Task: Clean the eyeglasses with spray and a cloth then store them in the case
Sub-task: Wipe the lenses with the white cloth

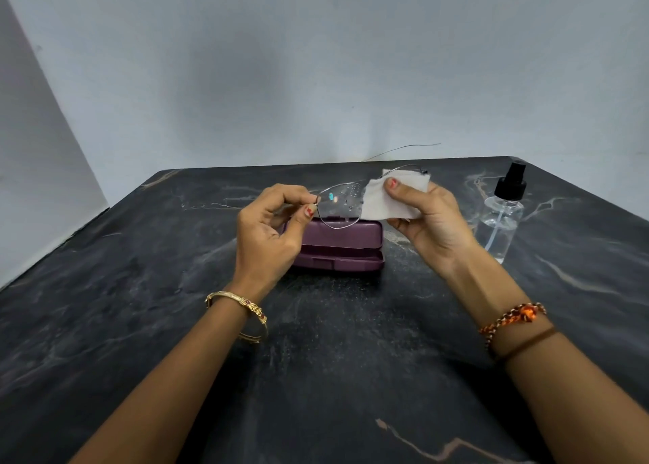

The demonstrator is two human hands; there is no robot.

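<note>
Thin-rimmed eyeglasses [339, 203] are held up above the table, one lens dotted with droplets. My left hand [270, 228] pinches the left end of the frame between thumb and fingers. My right hand [426, 223] grips a white cloth [389, 196] wrapped over the other lens, thumb pressing on top. One temple arm sticks out to the upper right behind the cloth. A purple eyeglass case [346, 249] lies closed on the table just below and behind the glasses. A clear spray bottle [502, 217] with a black nozzle stands upright to the right of my right hand.
The dark marbled table [316, 358] stretches toward me, its far edge near a pale wall [316, 77]. A thin wire [404, 149] runs along the wall behind the table. Bangles and thread bands circle both wrists.
</note>
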